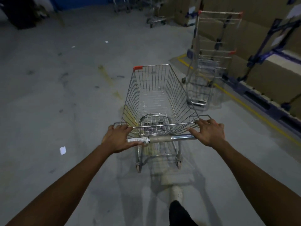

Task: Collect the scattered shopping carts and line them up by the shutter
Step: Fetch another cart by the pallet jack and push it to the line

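Shopping cart (156,98): dead centre, nose toward 12 o'clock, wheels on the grey concrete floor (65,95). Wire basket with a red corner cap (137,68) at its front left corner.

Left hand (118,139): on the left end of the handle bar (162,139). The thumb lies along the bar beside a white label (138,140), and the fingers curl over the rear rim wire, so the hand grips the cart. The arm is nearly straight.

Right hand (208,132): palm on the right end of the bar, fingers splayed wide and laid forward onto the rear rim. It presses rather than clasps. This arm is also extended.

Basket: through its mesh bottom only the lower frame and the floor show.

Surroundings:
- At 1 o'clock, near the held cart's front right corner but apart from it, stands a second cart (210,62), blurred.
- Beyond it, from 1 to 3 o'clock, blue racking (268,51) is stacked with cardboard boxes (260,22).
- A yellow line (244,103) runs along the floor at the racking's foot.
- At 12 o'clock, well apart, more carts (154,17) stand, dim and indistinct.
- At 9 o'clock a paper scrap (62,150) lies on the floor.
- At 6 o'clock, behind the cart's rear wheels, is the person's white shoe (176,192) below a dark trouser leg.
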